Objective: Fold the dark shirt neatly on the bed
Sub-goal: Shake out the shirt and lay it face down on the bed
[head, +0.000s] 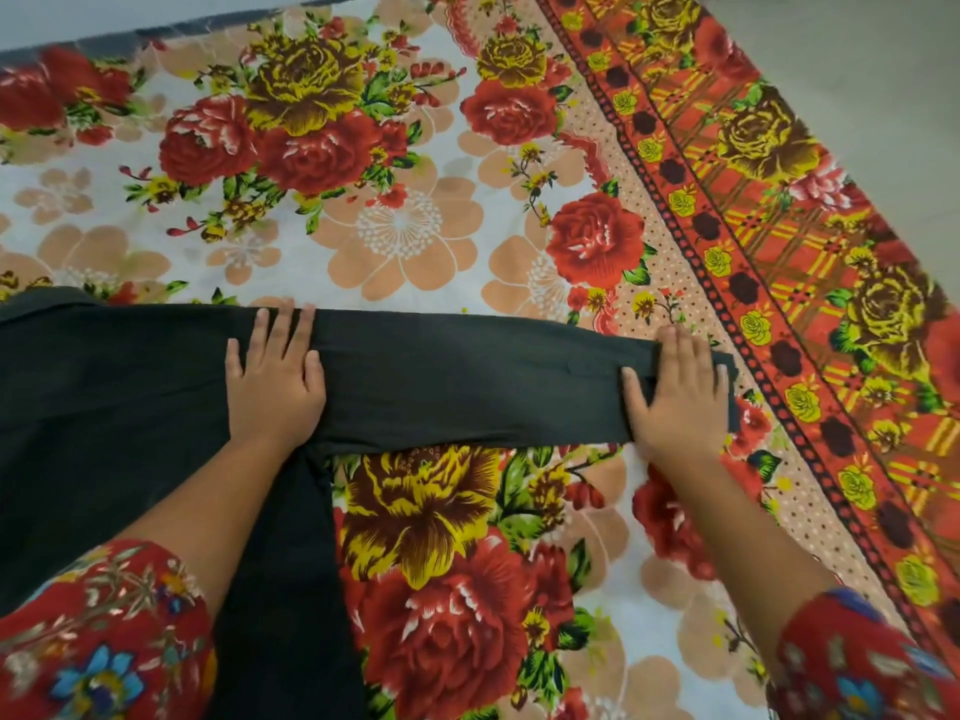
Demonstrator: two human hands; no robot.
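The dark shirt (pixel 130 407) lies flat on the bed, its body at the left. One long sleeve (pixel 467 376) stretches straight out to the right. My left hand (pixel 275 376) presses flat on the shirt where the sleeve meets the body, fingers straight and spread. My right hand (pixel 680 392) lies flat on the cuff end of the sleeve, fingers straight. A strip of the shirt's side runs down toward the bottom edge of the view.
The bed is covered by a floral sheet (pixel 405 163) with red and yellow roses and an orange patterned border (pixel 779 262) on the right. Grey floor (pixel 883 70) shows beyond the bed's right edge. My flowered red sleeves fill the bottom corners.
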